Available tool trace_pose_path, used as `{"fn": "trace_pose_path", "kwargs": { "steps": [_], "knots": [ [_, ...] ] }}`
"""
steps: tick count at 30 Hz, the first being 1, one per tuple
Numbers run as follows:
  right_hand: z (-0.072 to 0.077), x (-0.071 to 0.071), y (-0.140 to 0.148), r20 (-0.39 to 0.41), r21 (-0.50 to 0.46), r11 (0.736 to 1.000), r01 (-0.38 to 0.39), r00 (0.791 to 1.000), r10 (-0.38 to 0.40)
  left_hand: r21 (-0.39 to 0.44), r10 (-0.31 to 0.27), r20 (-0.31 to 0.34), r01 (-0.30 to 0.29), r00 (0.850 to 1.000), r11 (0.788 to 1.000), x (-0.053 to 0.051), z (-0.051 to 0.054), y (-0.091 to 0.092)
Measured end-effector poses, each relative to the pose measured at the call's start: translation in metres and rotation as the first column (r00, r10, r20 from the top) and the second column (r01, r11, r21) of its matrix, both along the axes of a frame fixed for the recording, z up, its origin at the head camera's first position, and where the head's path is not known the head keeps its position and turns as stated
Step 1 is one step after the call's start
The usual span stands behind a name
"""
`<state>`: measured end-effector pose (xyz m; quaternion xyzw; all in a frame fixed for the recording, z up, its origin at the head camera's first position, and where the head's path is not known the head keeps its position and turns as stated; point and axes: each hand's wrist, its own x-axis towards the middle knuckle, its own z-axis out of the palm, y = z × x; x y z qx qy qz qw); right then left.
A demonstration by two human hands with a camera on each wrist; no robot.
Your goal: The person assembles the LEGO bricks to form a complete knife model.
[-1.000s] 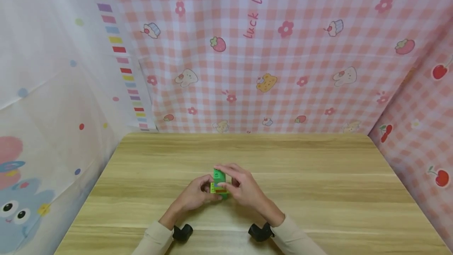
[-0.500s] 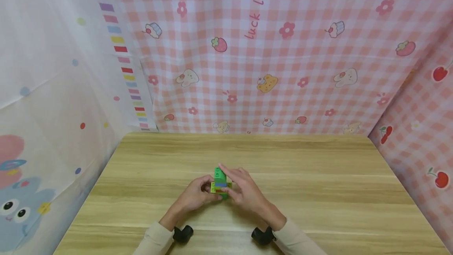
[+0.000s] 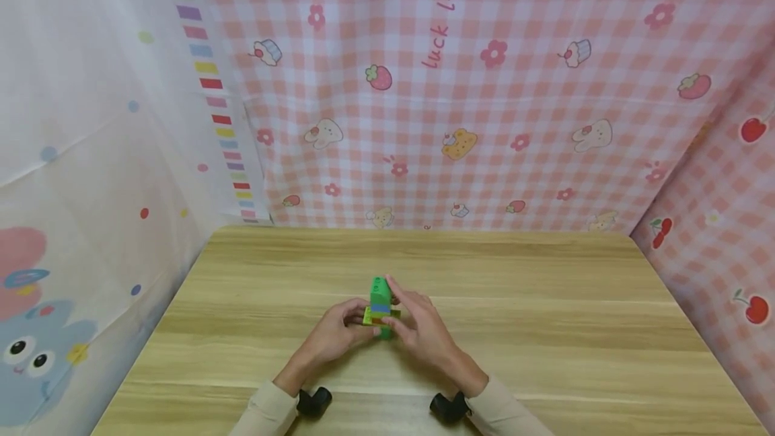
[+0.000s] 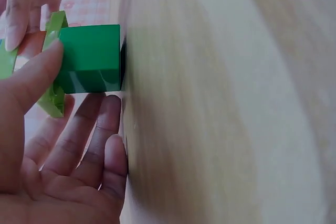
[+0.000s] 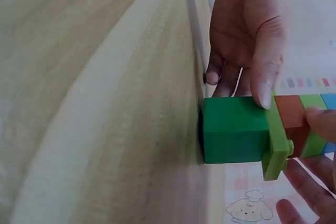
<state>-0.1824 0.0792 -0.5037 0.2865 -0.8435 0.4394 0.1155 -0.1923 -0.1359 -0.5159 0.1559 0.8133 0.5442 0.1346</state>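
A small tower of toy building blocks stands upright on the table. At its top is a green block [image 3: 380,290] with studs, above a blue layer [image 3: 380,307]. Below come a thin lime layer [image 5: 313,140], a brown block [image 5: 292,116] and a wider lime plate [image 3: 368,317]. The bottom green block [image 4: 90,56] sits on the tabletop. My left hand [image 3: 336,332] grips the lower part, its thumb at the lime plate and bottom block, fingers behind. My right hand [image 3: 426,332] holds the upper part from the right, thumb near the brown block, index finger at the top block.
The wood-grain table [image 3: 521,288] extends around the hands. A pink checked cloth [image 3: 424,106] hangs behind it, with further cloths at the left [image 3: 139,133] and right [image 3: 714,221]. Black wrist-worn devices [image 3: 314,402] sit below both wrists.
My right hand has slid to the tower's right side, uncovering the blue layer and more of the top green block. My left hand keeps its hold. The head view has shifted slightly.
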Motion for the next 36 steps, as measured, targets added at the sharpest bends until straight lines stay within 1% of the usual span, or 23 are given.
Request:
{"fn": "trace_pose_path", "kwargs": {
  "steps": [3,7,12,14,18,20,23,28,30,32,36],
  "knots": [
    [-0.001,-0.001,0.001,0.047,-0.064,0.998,0.002,0.999,0.001,0.018,0.013,0.000,-0.013,1.000,1.000,0.000,0.000,0.003],
    [-0.001,-0.003,0.003,0.111,-0.157,0.988,-0.010,0.993,0.028,0.040,0.027,0.013,-0.027,1.000,0.999,0.001,0.000,0.007],
    [0.000,-0.005,0.006,0.176,-0.227,0.973,0.028,0.984,0.013,0.098,0.040,-0.002,-0.040,0.999,0.994,0.003,0.000,0.014],
    [0.000,-0.005,0.008,0.214,-0.245,0.968,0.053,0.977,0.000,0.123,0.046,-0.017,-0.044,0.999,0.991,0.004,0.000,0.017],
    [0.000,-0.006,0.012,0.301,-0.297,0.950,0.098,0.954,-0.005,0.163,0.058,-0.022,-0.054,0.998,0.985,0.007,0.002,0.025],
    [0.001,-0.007,0.015,0.325,-0.318,0.941,0.115,0.946,-0.006,0.174,0.061,-0.024,-0.056,0.998,0.983,0.009,0.003,0.029],
    [0.003,-0.008,0.018,0.351,-0.321,0.937,0.142,0.936,-0.022,0.177,0.062,-0.032,-0.056,0.998,0.983,0.010,0.004,0.034],
    [0.009,-0.006,0.019,0.402,-0.303,0.932,0.199,0.913,-0.064,0.174,0.046,-0.050,-0.036,0.998,0.984,0.012,0.004,0.041],
    [0.011,-0.005,0.019,0.406,-0.305,0.928,0.214,0.911,-0.076,0.170,0.040,-0.056,-0.029,0.998,0.985,0.012,0.005,0.043],
    [0.012,-0.004,0.020,0.398,-0.313,0.923,0.222,0.914,-0.085,0.149,0.036,-0.069,-0.025,0.997,0.989,0.011,0.005,0.045],
    [0.007,-0.007,0.026,0.399,-0.317,0.921,0.225,0.913,-0.086,0.107,0.030,-0.075,-0.022,0.997,0.994,0.009,0.008,0.050]
  ]
}}
